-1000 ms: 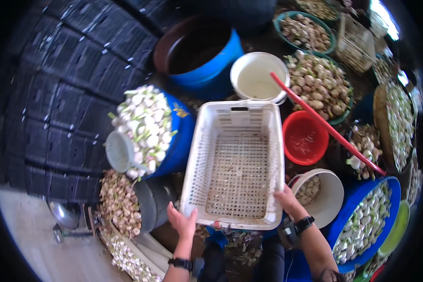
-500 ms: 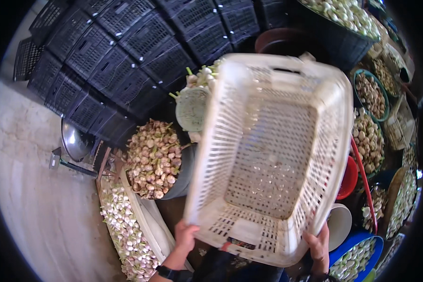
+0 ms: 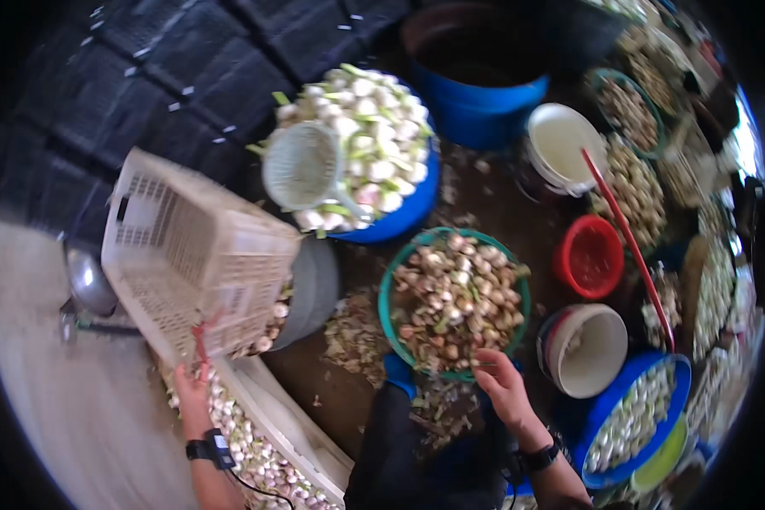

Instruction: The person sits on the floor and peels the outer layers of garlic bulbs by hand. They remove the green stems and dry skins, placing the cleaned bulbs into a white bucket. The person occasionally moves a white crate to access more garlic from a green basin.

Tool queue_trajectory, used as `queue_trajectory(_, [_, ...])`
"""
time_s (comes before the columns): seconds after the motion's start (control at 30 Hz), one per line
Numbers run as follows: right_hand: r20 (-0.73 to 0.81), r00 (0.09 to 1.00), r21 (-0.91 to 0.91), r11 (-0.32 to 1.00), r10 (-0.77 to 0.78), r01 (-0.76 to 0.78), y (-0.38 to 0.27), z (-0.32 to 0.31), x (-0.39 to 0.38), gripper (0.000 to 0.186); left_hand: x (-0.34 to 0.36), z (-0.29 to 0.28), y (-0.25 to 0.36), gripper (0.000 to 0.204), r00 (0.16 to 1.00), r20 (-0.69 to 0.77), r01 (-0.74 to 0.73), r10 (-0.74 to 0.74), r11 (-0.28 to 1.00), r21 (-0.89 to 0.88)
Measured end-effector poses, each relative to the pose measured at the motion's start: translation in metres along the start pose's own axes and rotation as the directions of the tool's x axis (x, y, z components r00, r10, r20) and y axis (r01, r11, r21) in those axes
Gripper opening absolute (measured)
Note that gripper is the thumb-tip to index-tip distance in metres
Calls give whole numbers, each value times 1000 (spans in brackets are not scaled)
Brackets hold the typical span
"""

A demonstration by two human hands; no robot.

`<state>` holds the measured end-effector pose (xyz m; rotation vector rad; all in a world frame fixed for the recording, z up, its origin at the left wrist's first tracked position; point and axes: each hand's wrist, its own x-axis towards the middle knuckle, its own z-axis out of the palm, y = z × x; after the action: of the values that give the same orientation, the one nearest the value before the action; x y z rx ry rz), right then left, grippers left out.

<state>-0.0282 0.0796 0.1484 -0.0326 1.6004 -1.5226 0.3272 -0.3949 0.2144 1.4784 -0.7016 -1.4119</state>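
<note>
While a shiny metal bowl [image 3: 92,279] was seen at the far left, the white crate [image 3: 208,263] just beside it was held steeply tilted by the left hand [image 3: 193,391]. By its lower edge a red strip [image 3: 200,338] was visible, and the left fingers were bent together there; whether strip, rim or both were gripped could not be told through the blur. Because the crate was apparently managed from one low end, it might be dropped if that grip were loosened. Bulbs in the pale trough [image 3: 272,399] below could then be bruised, or those in the grey tub [image 3: 314,285], partly covered by the crate, knocked out.

Farther right, a pale colander [image 3: 302,166] was perched on bulbs heaped above the blue barrel [image 3: 408,219]; it could be dislodged if brushed by the crate. At the centre, the green basin [image 3: 384,302] was filled with garlic bulbs [image 3: 463,289]. The right hand [image 3: 506,393] was held at its near rim, fingers curved and slightly apart, nothing seen pinched; whether the rim was touched could not be told. Were it pressed down unevenly, bulbs could be spilled. Near that hand, to the right, a white bucket [image 3: 599,353] was seen, which might be knocked by a careless elbow.
</note>
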Motion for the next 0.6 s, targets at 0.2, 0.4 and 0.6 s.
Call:
queue_trajectory(0.2, [-212,966,-17,988,149,-156,98,-35,-12,32,-11,87,-36,32,992,-106,-57,62,997,49])
queue_trajectory(0.4, [-270,942,-4,978,198,-206,224,-34,31,32,-132,137,-295,21,742,517,-61,-427,725,686])
queue_trajectory(0.6, [-307,949,-87,990,77,-109,326,-15,75,35,-46,78,-573,35,297,863,-953,-408,-66,297])
